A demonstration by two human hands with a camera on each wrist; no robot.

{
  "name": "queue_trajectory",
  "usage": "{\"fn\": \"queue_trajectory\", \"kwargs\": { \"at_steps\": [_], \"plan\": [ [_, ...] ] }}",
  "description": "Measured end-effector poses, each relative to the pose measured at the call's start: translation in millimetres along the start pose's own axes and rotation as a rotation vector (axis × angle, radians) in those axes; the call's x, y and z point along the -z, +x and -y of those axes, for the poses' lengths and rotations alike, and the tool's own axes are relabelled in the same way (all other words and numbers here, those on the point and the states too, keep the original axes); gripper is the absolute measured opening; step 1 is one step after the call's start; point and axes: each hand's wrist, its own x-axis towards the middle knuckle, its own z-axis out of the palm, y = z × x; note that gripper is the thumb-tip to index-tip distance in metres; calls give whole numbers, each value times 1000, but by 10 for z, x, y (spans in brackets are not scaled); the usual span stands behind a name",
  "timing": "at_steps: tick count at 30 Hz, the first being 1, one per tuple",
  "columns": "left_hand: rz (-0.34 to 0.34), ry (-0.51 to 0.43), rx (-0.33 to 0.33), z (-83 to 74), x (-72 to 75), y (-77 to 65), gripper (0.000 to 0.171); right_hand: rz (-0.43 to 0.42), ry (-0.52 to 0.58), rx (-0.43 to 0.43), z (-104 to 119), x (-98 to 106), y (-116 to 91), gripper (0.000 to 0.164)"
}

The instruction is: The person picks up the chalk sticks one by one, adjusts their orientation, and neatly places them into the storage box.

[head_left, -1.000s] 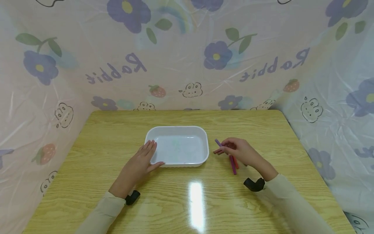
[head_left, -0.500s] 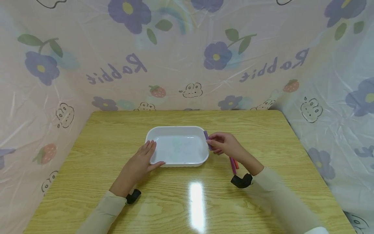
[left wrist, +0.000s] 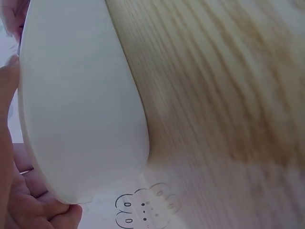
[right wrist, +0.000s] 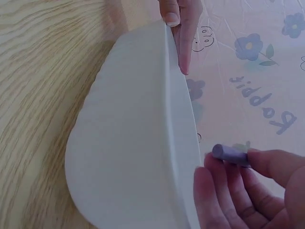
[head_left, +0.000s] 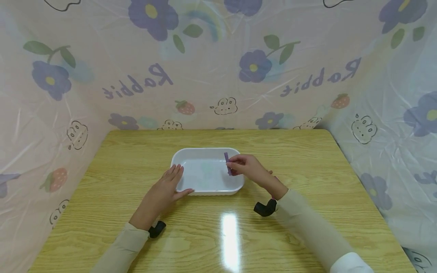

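My left hand [head_left: 167,185] grips the left end of a white rectangular tray [head_left: 201,178], fingers over its left rim and thumb along the front edge. In the right wrist view, the left thumb rests at the rim with fingers on the inner side. My right hand [head_left: 250,167] pinches a slim purple chalk-like stick [head_left: 226,157] over the tray's right side. That stick [right wrist: 228,154] shows as round and flat-ended in the right wrist view, held between thumb and fingers above the rim. Only shallow pale smudges mark the tray's floor.
Small bits of other reddish sticks [head_left: 270,172] peek out by my right wrist, which mostly hides them. The wooden table [head_left: 191,235] ends at a patterned curtain [head_left: 205,76] behind and at both sides. A black bracket [head_left: 265,208] sits at my right wrist.
My right hand has carried the purple stick leftward from the other sticks, across the tray's right rim to above its inside. The left hand has stayed on the tray.
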Motion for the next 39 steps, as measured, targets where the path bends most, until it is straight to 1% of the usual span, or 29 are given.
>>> {"fn": "queue_trajectory", "kwargs": {
  "at_steps": [7,12,17,20,27,33,39],
  "plan": [
    [-20,20,-10,3,7,5,87,-17,30,-9,57,-120,158,28],
    [-16,15,2,5,4,-5,88,0,54,-19,71,-200,268,28],
    [-36,6,6,2,-7,-26,87,17,100,-40,47,-266,362,25],
    [-46,1,0,-8,-10,-28,86,12,111,-73,30,-299,397,24],
    [-58,3,-4,-6,-19,-10,85,-40,98,-155,-3,-360,469,22],
    [-32,-26,12,-11,-33,-12,88,-45,128,-220,-54,-433,513,21],
    [-17,-40,25,-22,-13,-2,90,-69,113,-248,-112,-478,549,19]
  ]
}}
